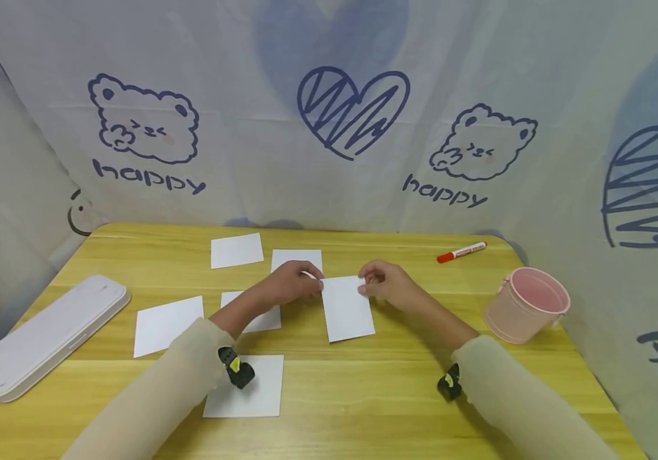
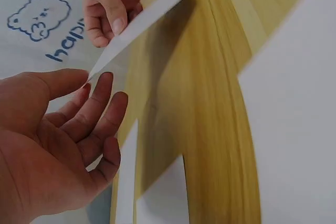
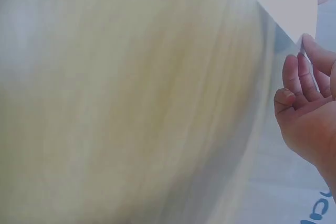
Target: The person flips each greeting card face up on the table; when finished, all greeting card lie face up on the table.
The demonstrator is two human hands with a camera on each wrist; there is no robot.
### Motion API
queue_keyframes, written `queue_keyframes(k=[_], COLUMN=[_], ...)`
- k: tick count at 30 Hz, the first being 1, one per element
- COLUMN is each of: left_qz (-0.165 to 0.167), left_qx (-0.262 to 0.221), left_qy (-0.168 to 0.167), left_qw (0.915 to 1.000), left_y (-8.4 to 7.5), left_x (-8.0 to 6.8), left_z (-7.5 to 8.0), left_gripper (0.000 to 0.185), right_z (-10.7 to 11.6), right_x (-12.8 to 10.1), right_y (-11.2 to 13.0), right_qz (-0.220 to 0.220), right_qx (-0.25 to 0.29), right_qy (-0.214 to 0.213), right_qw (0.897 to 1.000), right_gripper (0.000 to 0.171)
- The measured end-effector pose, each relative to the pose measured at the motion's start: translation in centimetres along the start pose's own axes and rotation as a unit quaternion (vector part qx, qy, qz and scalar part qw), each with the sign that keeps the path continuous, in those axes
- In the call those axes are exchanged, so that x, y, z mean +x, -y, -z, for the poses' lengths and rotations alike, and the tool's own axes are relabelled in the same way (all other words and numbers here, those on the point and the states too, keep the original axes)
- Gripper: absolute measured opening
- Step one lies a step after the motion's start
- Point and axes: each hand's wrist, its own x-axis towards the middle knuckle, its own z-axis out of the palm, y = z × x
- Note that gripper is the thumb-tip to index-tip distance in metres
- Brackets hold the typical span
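Observation:
Between both hands a white paper card is held up off the wooden table, its near edge tipped toward me. My left hand pinches its far left corner between thumb and fingertip, and my right hand pinches the far right corner. In the left wrist view the card shows nearly edge-on, its shadow on the wood below. The right wrist view catches the card with the right thumb pressed on its corner. Under and beside the left arm lie several more white cards, one just behind the left hand.
A red-capped marker lies at the back right of the wooden table. Near the right edge stands a pink bucket. On the left is a long white case. A printed cloth hangs behind the table.

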Motion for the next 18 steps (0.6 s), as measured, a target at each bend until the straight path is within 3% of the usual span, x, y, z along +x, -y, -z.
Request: queue_keyframes(k=[3,8,13,18], left_qz=[0.001,-0.005,-0.005,-0.013], left_qx=[-0.031,-0.042,-0.054,-0.063], left_qy=[-0.019,-0.041,-0.039,-0.025], left_qw=[0.9993,0.9983,0.9977,0.9976], left_y=[-0.6,-0.9,-0.7,-0.4], left_x=[-0.6,-1.5,-2.2,-2.5], left_z=[-0.2,-0.1,0.2,-0.2], left_gripper=[0.024,0.026,0.027,0.027], right_z=[0.4,0.8,1.1,1.0], right_x=[-0.8,-2.7,-4.3,-5.3], right_y=[0.6,1.7,2.6,3.1], right_qz=[0.015,0.044,0.074,0.11], right_qx=[0.007,0.038,0.06,0.048], right_qy=[-0.007,0.0,0.023,0.036], right_qw=[1.0,0.998,0.995,0.992], right_gripper=[0.025,0.026,0.029,0.03])
